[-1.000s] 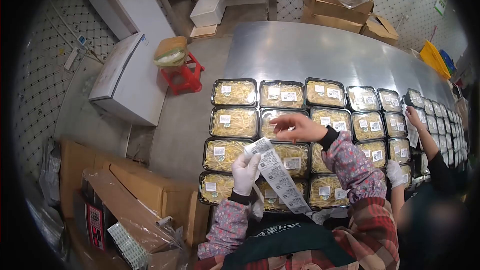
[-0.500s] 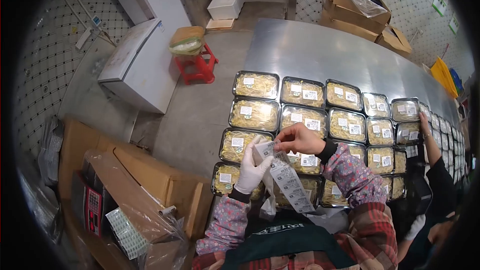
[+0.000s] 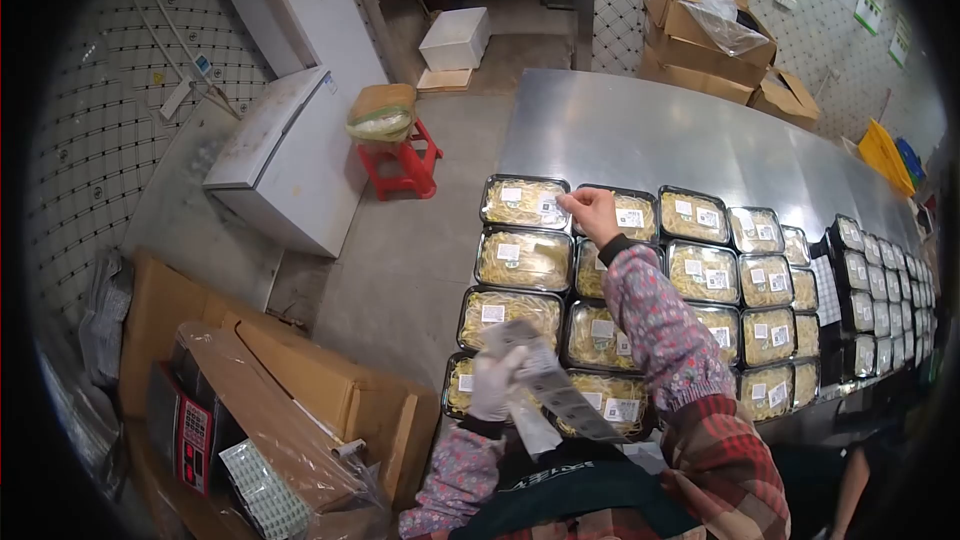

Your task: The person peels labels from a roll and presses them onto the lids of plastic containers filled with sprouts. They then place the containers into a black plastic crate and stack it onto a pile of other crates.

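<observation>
My left hand (image 3: 492, 386), in a white glove, grips a strip of printed labels (image 3: 572, 402) that hangs down to the right, blurred by motion. With thumb and fingers pinched, my bare right hand (image 3: 594, 214) holds a small white label (image 3: 548, 206) against the lid of the far-left clear-topped tray (image 3: 505, 210). Pale yellow strands fill this tray. Beneath my left hand and right sleeve lie more such trays (image 3: 520, 260) in rows. In the left column, the nearer trays show one label each; several trays farther right carry two.
The trays stand on a steel table (image 3: 620, 120). Smaller-looking packed trays (image 3: 880, 290) line its right end, with a co-worker's arm (image 3: 853, 485) below. Cardboard boxes (image 3: 330, 370) and a scale (image 3: 188, 435) are at lower left; a red stool (image 3: 402, 168) stands beyond.
My right hand has left the label strip and reached up to the far-left tray with a label. My left hand lowered slightly with the strip. The co-worker's hand at the right trays is gone.
</observation>
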A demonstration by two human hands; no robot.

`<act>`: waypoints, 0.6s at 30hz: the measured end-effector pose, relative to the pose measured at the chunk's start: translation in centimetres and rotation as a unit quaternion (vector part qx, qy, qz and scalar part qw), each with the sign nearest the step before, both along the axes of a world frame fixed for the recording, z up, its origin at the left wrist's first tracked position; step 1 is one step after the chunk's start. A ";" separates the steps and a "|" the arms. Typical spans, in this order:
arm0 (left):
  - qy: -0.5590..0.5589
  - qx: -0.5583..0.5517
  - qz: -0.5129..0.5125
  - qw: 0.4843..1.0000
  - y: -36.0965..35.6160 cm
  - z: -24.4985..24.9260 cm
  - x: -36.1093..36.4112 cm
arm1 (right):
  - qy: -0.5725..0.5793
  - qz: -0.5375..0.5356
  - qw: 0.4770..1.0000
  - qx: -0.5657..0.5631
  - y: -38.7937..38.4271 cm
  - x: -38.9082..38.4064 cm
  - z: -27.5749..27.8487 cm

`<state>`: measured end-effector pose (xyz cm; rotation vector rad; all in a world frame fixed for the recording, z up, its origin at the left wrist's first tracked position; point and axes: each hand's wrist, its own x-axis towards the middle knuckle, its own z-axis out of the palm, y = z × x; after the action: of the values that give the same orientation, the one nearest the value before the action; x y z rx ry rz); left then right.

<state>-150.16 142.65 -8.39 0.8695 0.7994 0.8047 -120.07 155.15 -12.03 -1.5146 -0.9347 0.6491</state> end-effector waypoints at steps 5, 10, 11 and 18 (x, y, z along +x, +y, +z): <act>-0.090 -0.007 0.293 0.952 2.2 -2.7 -10.3 | -0.176 -0.023 0.978 -0.110 6.7 1.4 -4.8; 0.019 0.073 0.251 0.965 1.9 -0.6 -10.6 | -0.463 -0.007 0.860 -0.215 6.0 0.2 -1.1; 0.028 0.068 0.221 0.972 2.0 -0.8 -9.9 | -0.502 -0.001 0.835 -0.226 5.4 0.5 -0.4; 0.030 0.098 0.072 0.992 2.4 0.4 -3.1 | 0.002 0.405 0.903 -0.144 -5.3 -6.8 8.8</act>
<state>-153.25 145.03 -7.97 1.0224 0.8545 1.0006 -126.85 149.89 -3.25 -1.3332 -1.5314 1.4346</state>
